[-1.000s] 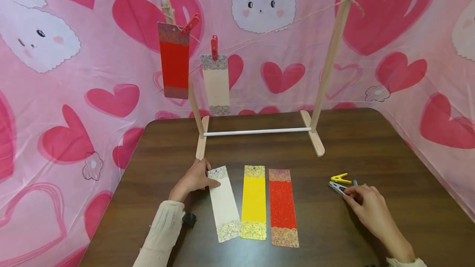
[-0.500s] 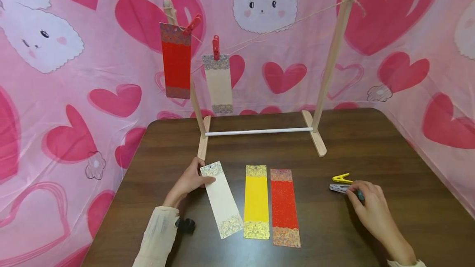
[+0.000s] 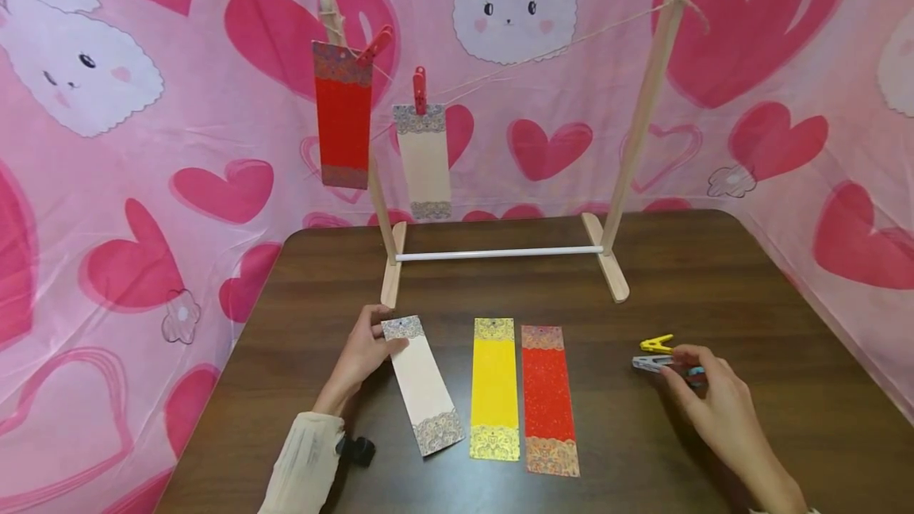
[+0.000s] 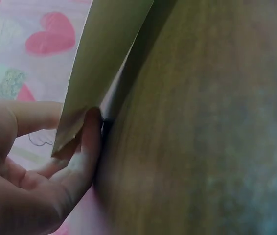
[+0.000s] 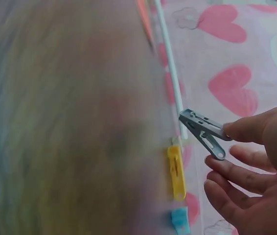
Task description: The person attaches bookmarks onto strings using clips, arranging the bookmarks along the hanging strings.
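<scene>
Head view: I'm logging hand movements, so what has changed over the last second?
The left hand has drawn its cream bookmark left, away from the yellow bookmark. In the right hand, the gray clothespin has turned more level. The flat red bookmark, yellow clothespin and hanging bookmarks stayed put.

white strip (image 3: 423,383) — matt paper | tabletop (image 3: 607,395) — glossy wood grain

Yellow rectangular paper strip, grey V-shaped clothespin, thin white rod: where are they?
Yellow paper strip (image 3: 494,384), head view: plain middle.
Grey V-shaped clothespin (image 5: 211,126), right wrist view: upper lever.
Thin white rod (image 3: 500,253), head view: bare middle.
</scene>
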A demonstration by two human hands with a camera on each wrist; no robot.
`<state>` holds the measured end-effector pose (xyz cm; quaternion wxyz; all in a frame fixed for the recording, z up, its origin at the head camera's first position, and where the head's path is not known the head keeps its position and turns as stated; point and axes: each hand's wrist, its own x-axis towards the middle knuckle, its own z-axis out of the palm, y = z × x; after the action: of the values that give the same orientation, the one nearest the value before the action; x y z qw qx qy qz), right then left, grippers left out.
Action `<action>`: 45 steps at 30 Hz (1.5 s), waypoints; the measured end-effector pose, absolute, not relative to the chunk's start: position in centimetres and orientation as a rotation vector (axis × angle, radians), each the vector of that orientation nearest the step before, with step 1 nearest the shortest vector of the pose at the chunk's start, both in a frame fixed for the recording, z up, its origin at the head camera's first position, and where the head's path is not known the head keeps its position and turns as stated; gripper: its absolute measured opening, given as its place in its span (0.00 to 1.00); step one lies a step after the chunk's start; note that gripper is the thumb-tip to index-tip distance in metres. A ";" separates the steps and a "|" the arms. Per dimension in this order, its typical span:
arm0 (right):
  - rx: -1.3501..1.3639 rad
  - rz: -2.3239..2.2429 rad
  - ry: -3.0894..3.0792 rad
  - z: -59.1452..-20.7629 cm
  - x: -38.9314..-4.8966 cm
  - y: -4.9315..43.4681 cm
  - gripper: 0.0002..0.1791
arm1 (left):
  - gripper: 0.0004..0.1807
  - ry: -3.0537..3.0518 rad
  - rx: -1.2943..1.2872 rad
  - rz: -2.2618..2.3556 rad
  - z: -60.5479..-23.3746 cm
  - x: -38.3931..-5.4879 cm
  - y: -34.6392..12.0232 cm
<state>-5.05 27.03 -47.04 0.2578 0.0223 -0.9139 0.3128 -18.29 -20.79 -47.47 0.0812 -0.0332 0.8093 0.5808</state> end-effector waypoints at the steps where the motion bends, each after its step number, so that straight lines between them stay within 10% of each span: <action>1: 0.058 0.872 -2.468 -46.9 -5.0 26.9 0.18 | 0.33 2.426 -0.106 1.740 -47.5 -18.2 -20.9; 12: 0.024 0.986 -2.409 -44.8 -4.4 26.6 0.16 | 0.16 2.396 -0.210 2.096 -46.1 -18.2 -21.1; 45: 0.301 0.828 -2.373 -39.8 -4.5 25.0 0.32 | 0.14 2.668 0.549 2.028 -36.2 -16.4 -17.7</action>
<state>-4.46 25.02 -39.81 0.3006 0.1133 -0.8941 0.3120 -16.43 -17.67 -36.23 -0.1270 0.1604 0.7793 0.5923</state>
